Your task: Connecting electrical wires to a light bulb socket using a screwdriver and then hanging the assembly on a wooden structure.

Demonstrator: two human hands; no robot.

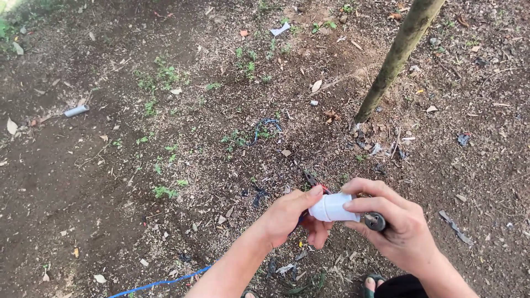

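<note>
Crumbly leaf-strewn dirt, both hands pinching smooth white cylindrical fitting

A leaning pole, blue cord (possibly wire), grey tube.

Two hands, one white socket, one pole (mossy), one blue cable.

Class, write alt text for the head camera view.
Two bare hands, left hand and right hand, grip a white plastic fitting over bare dirt ground. A thin tree trunk leans nearby; a blue cable lies below.
</note>
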